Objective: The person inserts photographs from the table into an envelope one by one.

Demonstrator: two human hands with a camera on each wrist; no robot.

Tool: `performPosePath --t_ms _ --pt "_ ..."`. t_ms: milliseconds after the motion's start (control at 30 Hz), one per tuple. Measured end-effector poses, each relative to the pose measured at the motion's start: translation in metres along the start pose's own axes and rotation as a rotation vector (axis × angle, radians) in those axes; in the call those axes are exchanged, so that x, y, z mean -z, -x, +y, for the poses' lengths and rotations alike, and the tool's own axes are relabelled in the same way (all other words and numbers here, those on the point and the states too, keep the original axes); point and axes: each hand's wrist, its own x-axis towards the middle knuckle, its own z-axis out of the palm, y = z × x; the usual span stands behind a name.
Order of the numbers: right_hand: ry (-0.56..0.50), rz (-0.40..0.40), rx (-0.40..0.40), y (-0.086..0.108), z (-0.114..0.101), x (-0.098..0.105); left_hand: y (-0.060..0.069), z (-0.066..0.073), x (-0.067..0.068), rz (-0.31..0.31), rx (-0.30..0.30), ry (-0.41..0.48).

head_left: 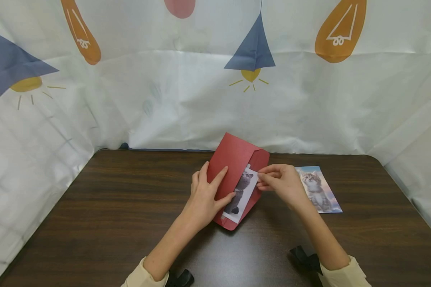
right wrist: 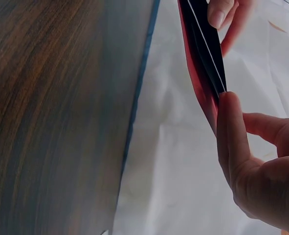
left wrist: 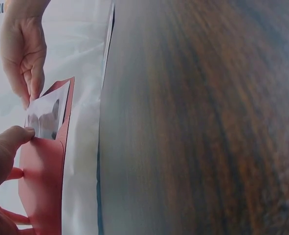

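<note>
A red envelope with its flap opened out is tilted above the table. Out of its mouth comes a white card with a grey cat on it, partly covered by the envelope. My left hand grips the envelope by its left side, its thumb lying over the card near the mouth. Between the thumb and fingers of my right hand, the card's right-hand corner is pinched. In the right wrist view the envelope appears nearly edge-on, and the card's far end inside it is hidden.
A kitten picture card lies on the dark wooden table, right of the envelope and partly behind the right hand. Behind the table hangs a white printed cloth. Black straps show by both wrists.
</note>
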Motion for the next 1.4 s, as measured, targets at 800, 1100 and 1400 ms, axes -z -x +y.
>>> performPosePath --t_ms 800,1100,1400 --pt "-0.008 0.032 0.004 -0.001 0.005 -0.013 0.002 0.004 0.000 0.021 -0.051 0.012" --pt "-0.029 0.041 0.018 -0.001 0.009 -0.017 0.002 0.005 0.000 0.003 -0.060 0.037" --pt "-0.035 0.041 0.010 -0.001 0.010 -0.019 0.003 0.005 -0.001 -0.006 -0.091 0.058"
